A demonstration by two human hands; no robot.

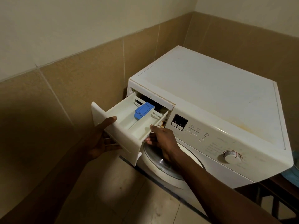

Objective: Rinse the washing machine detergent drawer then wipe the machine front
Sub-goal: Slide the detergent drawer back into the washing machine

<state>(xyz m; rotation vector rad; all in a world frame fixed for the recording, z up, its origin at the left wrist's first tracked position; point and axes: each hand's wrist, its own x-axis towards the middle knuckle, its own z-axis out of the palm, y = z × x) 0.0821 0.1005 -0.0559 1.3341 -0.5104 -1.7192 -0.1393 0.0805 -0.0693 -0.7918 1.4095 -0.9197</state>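
Left hand [100,139]: fingers grip the front panel of the white plastic detergent drawer [123,122], thumb over its top edge.
Right hand [161,139]: fingers pinch the drawer's right wall.
Drawer: frame centre, mostly drawn out, rear inside the white front-loading washing machine [210,94].
Axis: lower left to upper right; freeing it likely means pulling lower left.

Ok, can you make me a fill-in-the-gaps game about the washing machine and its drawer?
1. The detergent drawer is pulled ____ of the washing machine.
2. The plastic insert inside it is coloured ____.
3. The left hand and the right hand are both holding the ____.

Missing words: out; blue; drawer.
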